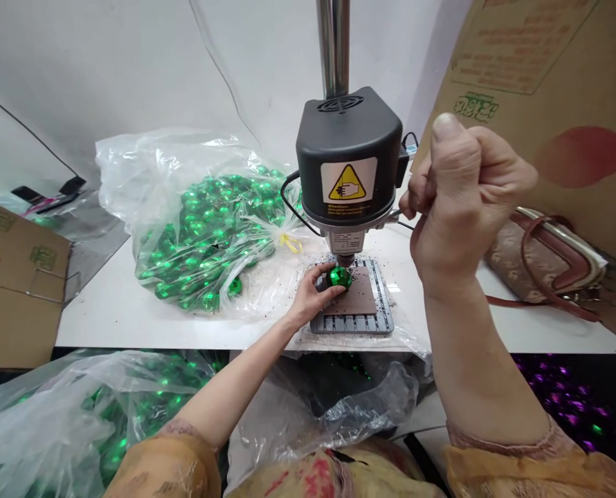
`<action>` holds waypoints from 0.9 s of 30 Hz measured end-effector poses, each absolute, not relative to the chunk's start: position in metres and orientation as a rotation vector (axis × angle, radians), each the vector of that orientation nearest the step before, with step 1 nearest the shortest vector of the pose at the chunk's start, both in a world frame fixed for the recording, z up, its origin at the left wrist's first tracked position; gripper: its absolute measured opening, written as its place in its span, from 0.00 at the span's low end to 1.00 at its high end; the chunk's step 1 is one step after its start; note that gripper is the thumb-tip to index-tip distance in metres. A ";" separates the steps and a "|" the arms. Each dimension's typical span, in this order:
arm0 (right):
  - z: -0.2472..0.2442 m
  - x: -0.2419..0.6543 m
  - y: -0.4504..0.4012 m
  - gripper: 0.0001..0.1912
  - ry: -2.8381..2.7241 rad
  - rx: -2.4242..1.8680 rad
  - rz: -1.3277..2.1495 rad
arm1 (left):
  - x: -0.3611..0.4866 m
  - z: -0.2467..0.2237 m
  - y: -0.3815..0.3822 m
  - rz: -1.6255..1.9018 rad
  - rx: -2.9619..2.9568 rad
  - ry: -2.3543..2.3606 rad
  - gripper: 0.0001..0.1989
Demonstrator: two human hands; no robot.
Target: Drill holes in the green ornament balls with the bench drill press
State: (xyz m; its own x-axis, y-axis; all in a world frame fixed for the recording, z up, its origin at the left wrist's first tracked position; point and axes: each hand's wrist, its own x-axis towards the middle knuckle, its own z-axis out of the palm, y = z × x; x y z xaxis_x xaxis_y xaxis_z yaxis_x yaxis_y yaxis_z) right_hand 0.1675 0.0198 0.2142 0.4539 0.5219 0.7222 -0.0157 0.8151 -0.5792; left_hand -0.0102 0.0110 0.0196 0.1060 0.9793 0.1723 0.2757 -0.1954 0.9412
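Note:
My left hand [308, 299] pinches a shiny green faceted ball [340, 277] between thumb and fingers. The ball sits under the chuck [345, 261] of a black bench drill press [347, 155], over a brown board [358, 297] on the slotted grey base [354, 325]. Whether the drill tip touches the ball is hidden. Raised to the right of the drill's head, my right hand [461, 197] is closed in a fist, thumb uppermost. What lies inside its fingers, if anything, does not show.
A clear plastic bag [149, 169] of green balls lies left on the white table [115, 332]. Dark chips surround the base. Cardboard boxes [20, 297] flank both sides; a handbag [551, 256] stands right. Below are another bag [38, 422] and purple shiny pieces [567, 394].

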 end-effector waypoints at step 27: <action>0.190 0.163 0.003 0.28 -1.009 -0.567 0.254 | 0.013 0.006 -0.001 1.175 1.622 1.062 0.28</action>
State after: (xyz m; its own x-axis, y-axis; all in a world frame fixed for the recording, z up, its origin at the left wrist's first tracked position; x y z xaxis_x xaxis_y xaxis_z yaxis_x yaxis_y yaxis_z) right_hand 0.1635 0.0030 0.1903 0.5194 0.4526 0.7248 0.0551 0.8287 -0.5570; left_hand 0.0133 -0.0007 0.0060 0.1988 0.9478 0.2494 0.1529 -0.2814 0.9473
